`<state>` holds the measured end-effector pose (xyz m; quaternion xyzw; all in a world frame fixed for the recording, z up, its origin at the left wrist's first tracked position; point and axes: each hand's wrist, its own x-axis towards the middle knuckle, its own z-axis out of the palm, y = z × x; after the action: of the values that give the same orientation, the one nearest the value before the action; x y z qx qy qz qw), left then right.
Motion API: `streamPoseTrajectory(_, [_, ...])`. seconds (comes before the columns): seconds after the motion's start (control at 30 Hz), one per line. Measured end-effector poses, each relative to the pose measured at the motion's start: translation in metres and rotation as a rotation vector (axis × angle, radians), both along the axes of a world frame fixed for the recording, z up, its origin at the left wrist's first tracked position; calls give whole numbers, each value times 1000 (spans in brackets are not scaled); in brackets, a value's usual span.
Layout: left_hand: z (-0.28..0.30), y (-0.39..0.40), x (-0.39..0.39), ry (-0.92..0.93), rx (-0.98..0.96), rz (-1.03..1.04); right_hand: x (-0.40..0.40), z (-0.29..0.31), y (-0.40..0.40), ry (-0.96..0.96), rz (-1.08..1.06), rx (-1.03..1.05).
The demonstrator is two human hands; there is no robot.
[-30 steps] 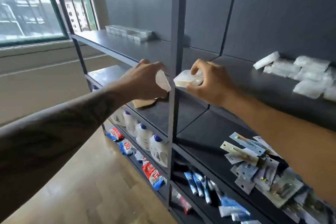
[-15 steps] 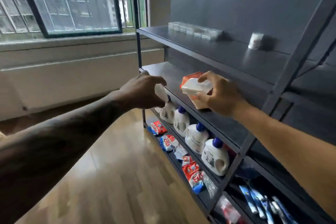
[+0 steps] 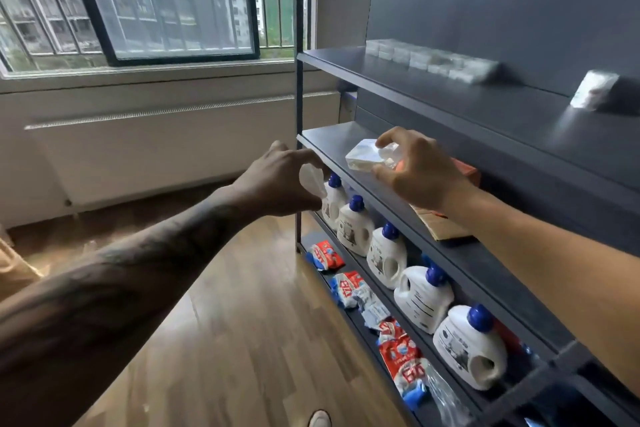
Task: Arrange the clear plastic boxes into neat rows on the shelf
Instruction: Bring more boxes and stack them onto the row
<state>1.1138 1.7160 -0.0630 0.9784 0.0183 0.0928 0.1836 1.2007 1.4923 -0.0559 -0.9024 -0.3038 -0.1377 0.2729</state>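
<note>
Before the dark shelf, both hands are raised and each one holds a clear box. The right hand grasps a clear box with thumb below and fingers curled over its top; this box is tilted and hangs over the front edge of the second board of the shelf, not resting on it. The left hand is just left of the shelf post, its fingers curled around a second clear box, of which only one pale end shows beside the palm.

On the top board of the shelf a row of boxes stands along the back wall, touching one another. One single box stands alone on the same board, well apart to the right of the row, tilted.

Behind the right hand, on the second board, lies an orange carton, partly hidden by the wrist. On the third board stand white bottles with blue caps in a line. On the lowest board lie red and white packets.
</note>
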Motion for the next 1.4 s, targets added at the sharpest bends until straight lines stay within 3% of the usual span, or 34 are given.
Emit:
streamPoseTrajectory(0.3, [9, 67, 139, -16, -25, 72, 154, -9, 93, 24, 14, 58])
streamPoseTrajectory(0.7, [28, 126, 352, -36, -74, -19, 355, 29, 125, 69, -227, 120])
streamPoseTrajectory(1.03, [52, 139, 566, -177, -40, -388, 460, 24, 110, 53, -558, 74])
streamPoseTrajectory(1.4, [62, 114, 742, -88, 2, -851, 517, 30, 132, 217, -1065, -173])
